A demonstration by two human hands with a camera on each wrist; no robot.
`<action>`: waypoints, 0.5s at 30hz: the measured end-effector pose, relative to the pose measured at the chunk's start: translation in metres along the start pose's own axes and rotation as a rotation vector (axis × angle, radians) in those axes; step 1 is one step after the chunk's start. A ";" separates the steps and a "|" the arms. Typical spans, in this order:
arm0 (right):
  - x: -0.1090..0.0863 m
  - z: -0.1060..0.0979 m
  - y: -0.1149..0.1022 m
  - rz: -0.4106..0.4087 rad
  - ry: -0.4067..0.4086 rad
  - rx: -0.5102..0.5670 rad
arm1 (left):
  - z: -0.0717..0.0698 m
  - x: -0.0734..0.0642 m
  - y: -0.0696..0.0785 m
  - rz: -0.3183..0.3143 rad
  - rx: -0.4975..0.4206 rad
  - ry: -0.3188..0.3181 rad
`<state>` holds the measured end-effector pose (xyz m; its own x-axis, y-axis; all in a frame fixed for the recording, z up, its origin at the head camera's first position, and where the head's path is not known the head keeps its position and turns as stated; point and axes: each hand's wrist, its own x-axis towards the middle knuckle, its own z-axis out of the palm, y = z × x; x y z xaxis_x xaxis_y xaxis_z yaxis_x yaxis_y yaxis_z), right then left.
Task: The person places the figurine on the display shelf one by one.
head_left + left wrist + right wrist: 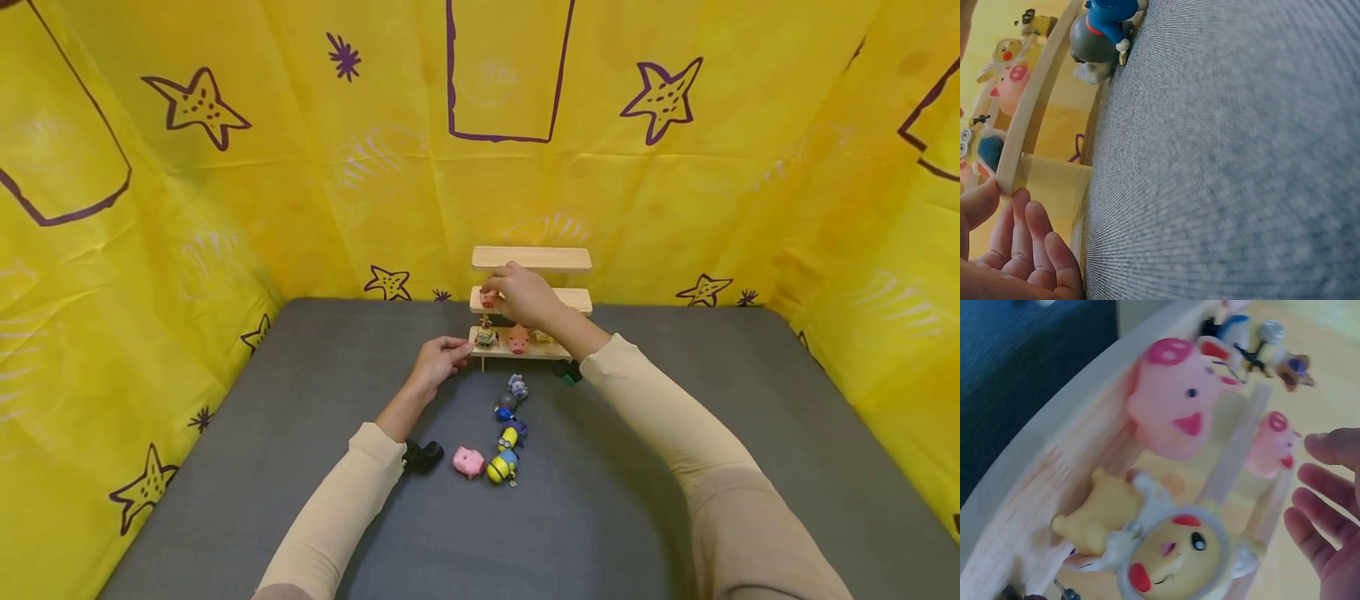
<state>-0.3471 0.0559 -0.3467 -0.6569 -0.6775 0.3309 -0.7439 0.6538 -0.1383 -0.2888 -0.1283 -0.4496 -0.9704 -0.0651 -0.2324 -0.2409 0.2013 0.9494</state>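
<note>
A three-tier wooden display shelf [532, 259] stands against the backdrop. My left hand [441, 363] pinches the left end of its bottom board, thumb on top and fingers below. On the middle board, at the left, sits a small pink pig figure [1270, 447]. My right hand [1335, 494] is right beside this pig, thumb and fingers spread apart with nothing between them. On the bottom board stand a larger pink pig [1172, 400], a yellow figure in a white hooded outfit [1175, 550] and a goggled figure [486, 336] at the left end.
In front of the shelf, a row of small figures runs toward me: a grey-and-blue one [507, 404], a yellow-and-blue goggled one [503, 467] and others. A pink pig [468, 461] and a black object [430, 456] lie left of them. A dark green item [567, 372] is by the shelf's right end.
</note>
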 end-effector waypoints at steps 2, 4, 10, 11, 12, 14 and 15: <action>-0.003 -0.003 -0.001 0.017 0.029 0.034 | 0.000 0.000 0.000 -0.003 -0.003 0.001; -0.006 -0.006 -0.003 0.023 0.065 0.062 | 0.001 0.000 0.000 -0.003 -0.003 0.003; -0.022 -0.015 -0.017 -0.013 0.106 0.145 | 0.001 0.001 0.001 0.000 0.001 0.006; -0.026 -0.016 -0.021 -0.028 0.106 0.160 | 0.001 0.000 0.001 0.001 0.001 0.006; -0.031 -0.016 -0.024 -0.051 0.106 0.171 | 0.001 0.000 0.001 -0.002 -0.001 0.006; -0.041 -0.015 -0.030 -0.093 0.100 0.190 | 0.001 0.000 0.001 -0.002 -0.002 0.004; -0.046 -0.014 -0.033 -0.119 0.096 0.199 | 0.001 0.000 0.001 -0.001 -0.002 0.004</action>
<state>-0.2907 0.0696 -0.3445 -0.5555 -0.7046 0.4416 -0.8312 0.4854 -0.2712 -0.2892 -0.1273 -0.4492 -0.9702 -0.0695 -0.2322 -0.2416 0.1989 0.9498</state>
